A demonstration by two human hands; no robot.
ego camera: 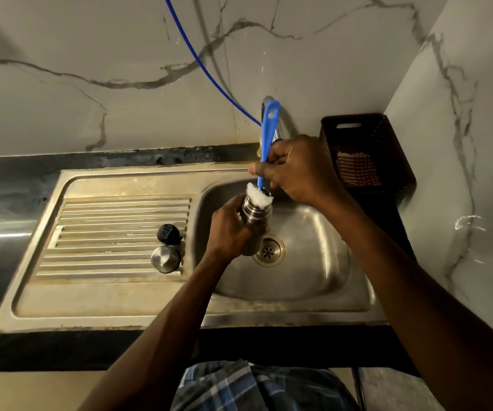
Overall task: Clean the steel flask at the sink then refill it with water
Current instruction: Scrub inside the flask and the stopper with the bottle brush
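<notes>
My left hand (pixel 231 231) grips the steel flask (pixel 255 216) by its body and holds it upright over the sink basin (pixel 307 262). My right hand (pixel 295 169) holds the blue handle of a bottle brush (pixel 268 134). Its white bristle head (pixel 258 197) sits at the flask's open mouth, partly inside. The tap (pixel 283 121) rises behind the brush, mostly hidden by it and my right hand. No water runs that I can see.
On the ribbed drainboard (pixel 114 232) stand a black stopper (pixel 168 233) and a steel cap (pixel 165 258). A dark basket (pixel 366 149) with a red-and-white cloth sits in the right corner. A blue hose (pixel 197 59) hangs along the marble wall.
</notes>
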